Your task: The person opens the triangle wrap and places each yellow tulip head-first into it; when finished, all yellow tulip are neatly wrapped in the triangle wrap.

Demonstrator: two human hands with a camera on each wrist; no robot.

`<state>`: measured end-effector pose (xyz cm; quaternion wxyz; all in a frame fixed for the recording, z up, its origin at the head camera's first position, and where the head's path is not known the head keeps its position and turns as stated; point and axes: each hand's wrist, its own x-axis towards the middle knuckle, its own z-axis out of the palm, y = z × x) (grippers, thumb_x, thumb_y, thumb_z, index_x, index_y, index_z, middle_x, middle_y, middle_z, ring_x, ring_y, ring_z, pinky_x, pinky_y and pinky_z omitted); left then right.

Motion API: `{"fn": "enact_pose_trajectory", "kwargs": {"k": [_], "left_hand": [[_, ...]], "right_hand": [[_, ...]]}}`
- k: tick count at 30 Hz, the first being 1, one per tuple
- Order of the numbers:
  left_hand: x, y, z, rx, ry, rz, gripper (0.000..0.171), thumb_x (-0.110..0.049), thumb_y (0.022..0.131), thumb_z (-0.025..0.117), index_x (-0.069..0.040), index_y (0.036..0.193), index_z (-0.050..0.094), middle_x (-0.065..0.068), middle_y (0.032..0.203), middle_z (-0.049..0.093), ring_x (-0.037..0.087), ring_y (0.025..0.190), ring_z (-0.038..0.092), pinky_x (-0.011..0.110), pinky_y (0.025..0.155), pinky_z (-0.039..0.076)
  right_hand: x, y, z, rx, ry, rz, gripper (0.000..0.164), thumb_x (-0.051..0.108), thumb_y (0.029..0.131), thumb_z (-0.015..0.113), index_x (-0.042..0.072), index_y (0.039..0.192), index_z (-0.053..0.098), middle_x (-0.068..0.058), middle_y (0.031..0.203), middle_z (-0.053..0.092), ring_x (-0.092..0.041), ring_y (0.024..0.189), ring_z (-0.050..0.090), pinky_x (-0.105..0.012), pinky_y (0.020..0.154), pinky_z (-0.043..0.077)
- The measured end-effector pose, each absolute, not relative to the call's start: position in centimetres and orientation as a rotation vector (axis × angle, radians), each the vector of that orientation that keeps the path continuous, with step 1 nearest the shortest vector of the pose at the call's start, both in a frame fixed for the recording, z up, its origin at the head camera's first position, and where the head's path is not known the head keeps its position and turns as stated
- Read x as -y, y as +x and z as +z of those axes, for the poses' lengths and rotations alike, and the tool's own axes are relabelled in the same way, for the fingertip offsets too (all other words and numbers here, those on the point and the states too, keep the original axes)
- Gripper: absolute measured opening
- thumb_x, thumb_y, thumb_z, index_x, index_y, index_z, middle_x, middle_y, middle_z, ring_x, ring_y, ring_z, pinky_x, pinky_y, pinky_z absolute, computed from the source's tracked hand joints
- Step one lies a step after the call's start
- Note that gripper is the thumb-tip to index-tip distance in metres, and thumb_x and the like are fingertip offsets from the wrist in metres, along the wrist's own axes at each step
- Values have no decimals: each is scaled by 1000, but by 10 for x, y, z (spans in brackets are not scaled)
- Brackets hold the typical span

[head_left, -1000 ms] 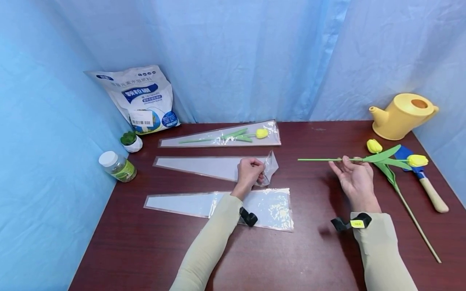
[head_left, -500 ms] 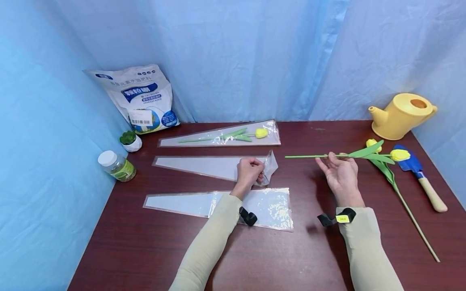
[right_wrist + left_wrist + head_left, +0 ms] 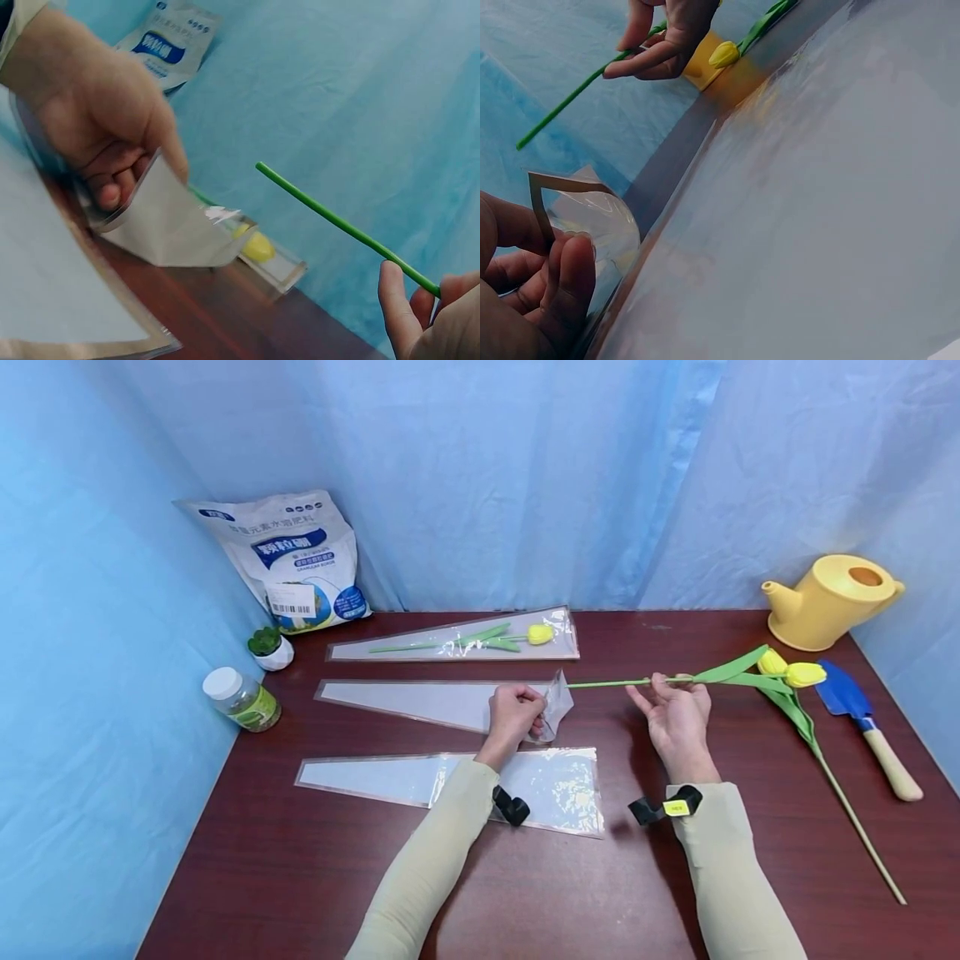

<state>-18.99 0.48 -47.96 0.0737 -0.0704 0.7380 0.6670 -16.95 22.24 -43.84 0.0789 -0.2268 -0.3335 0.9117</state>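
My left hand (image 3: pixel 516 718) pinches the wide end of the middle clear flower sleeve (image 3: pixel 420 702), whose mouth (image 3: pixel 592 202) gapes in the left wrist view. My right hand (image 3: pixel 678 718) holds a yellow tulip (image 3: pixel 806 674) by its green stem (image 3: pixel 330 217), level above the table with the bloom to the right. The bare stem end points left, right by the sleeve's mouth in the head view; the wrist views show it apart from the film. Behind lies a sleeve with a tulip (image 3: pixel 538 634) inside. A flat sleeve (image 3: pixel 555 785) lies nearer, partly under my left forearm.
Another yellow tulip (image 3: pixel 843 802) lies at the right, beside a blue trowel (image 3: pixel 888 764). A yellow watering can (image 3: pixel 817 602) stands at the back right. At the left are a white bag (image 3: pixel 300 560), a small potted succulent (image 3: pixel 272 650) and a jar (image 3: pixel 242 699).
My right hand has moved left with the tulip, bringing the stem end up to the middle sleeve's mouth. My left hand has stayed in place on the sleeve.
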Motion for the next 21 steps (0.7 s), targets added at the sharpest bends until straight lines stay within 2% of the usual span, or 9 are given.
{"fn": "enact_pose_trajectory", "kwargs": {"k": [9, 14, 19, 21], "left_hand": [[-7, -187, -473, -2207, -197, 2043, 9, 2, 84, 62, 5, 84, 71, -1, 55, 59, 8, 41, 54, 24, 41, 50], [-9, -185, -466, -2340, -140, 2008, 10, 1, 84, 61, 3, 81, 71, 3, 55, 60, 8, 39, 52, 27, 40, 50], [-11, -183, -463, -2646, 6, 1847, 12, -1, 84, 62, -1, 79, 73, 9, 60, 67, 2, 36, 50, 21, 40, 48], [-12, -182, -461, -2773, 73, 1776, 12, -2, 83, 63, -2, 77, 74, 9, 62, 69, 1, 40, 51, 17, 45, 48]], "right_hand": [[-212, -171, -446, 1193, -645, 2571, 24, -4, 97, 53, 11, 100, 36, -3, 100, 43, -13, 88, 57, -35, 69, 63], [-209, -172, -446, 1241, -585, 2480, 27, -8, 96, 53, 13, 98, 36, -4, 96, 44, -15, 86, 57, -34, 67, 63], [-204, -172, -447, 1316, -514, 2350, 31, -11, 93, 57, 13, 98, 37, -6, 90, 49, -17, 82, 58, -33, 65, 63], [-202, -172, -448, 1332, -491, 2322, 32, -11, 92, 58, 12, 98, 38, -6, 90, 50, -17, 81, 59, -32, 65, 63]]}}
